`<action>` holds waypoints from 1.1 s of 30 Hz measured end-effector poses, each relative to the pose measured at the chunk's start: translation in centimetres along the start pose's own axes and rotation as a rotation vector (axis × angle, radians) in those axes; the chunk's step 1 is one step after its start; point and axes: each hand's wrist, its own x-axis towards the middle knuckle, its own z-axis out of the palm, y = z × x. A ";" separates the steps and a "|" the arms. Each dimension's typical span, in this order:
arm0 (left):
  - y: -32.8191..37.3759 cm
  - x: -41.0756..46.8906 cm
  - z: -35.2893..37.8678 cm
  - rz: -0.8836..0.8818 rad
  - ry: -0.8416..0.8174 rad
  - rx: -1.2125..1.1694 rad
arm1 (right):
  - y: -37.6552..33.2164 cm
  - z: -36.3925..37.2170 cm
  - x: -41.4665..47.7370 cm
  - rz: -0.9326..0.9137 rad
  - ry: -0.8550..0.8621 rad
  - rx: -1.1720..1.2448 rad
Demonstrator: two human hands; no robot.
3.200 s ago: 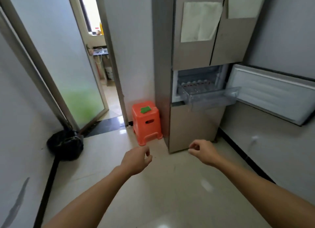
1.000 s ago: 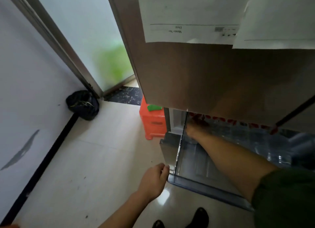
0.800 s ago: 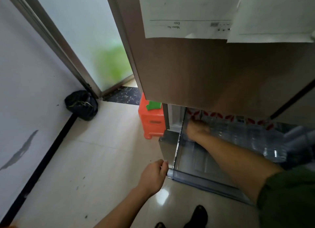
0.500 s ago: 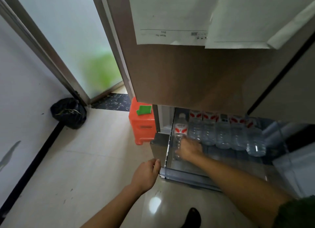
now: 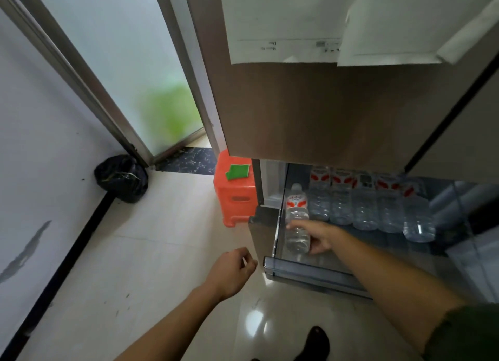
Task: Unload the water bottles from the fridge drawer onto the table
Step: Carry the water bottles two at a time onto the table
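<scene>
From the head camera, the clear fridge drawer (image 5: 310, 275) stands pulled out below the brown fridge door (image 5: 310, 112), which has sheets of paper (image 5: 283, 22) stuck on it. The right hand (image 5: 321, 236) reaches into the drawer along its left edge, near the front left corner. Its fingers and thumb are wrapped round the lower half of a water bottle (image 5: 297, 217). This bottle has a red and white label and a pale cap. The cap points toward the back of the drawer and the base toward the front. Whether the bottle rests on the drawer floor or is lifted off it cannot be told. A row of bottles (image 5: 364, 206) lies side by side along the back edge of the drawer, just right of the held one, with their red labels at the far end.

The left hand (image 5: 232, 273) hangs outside the drawer, near its front left corner but apart from it. Its fingers are loosely curled and hold nothing.

On the floor (image 5: 135, 252), an orange stool (image 5: 235, 198) stands against the left side of the fridge, with a green scrap (image 5: 237, 171) on its top. A black bag (image 5: 121, 178) sits in the corner by a frosted glass door (image 5: 121, 63). A dark shoe (image 5: 314, 341) shows at the bottom edge.
</scene>
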 end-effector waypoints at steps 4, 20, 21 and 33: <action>2.0 2.5 -1.5 0.057 0.052 -0.063 | 0.9 -4.0 -3.7 -0.017 -0.131 0.028; 11.3 7.9 -2.4 -0.005 0.248 -0.482 | 1.2 -10.0 -9.3 -0.265 -0.265 -0.110; 11.1 7.5 -2.8 -0.006 0.277 -0.456 | 0.6 -9.8 -8.5 -0.267 -0.180 -0.054; 7.4 1.1 -6.3 -0.108 0.586 -0.291 | -5.0 -4.6 5.3 -0.268 0.709 -0.940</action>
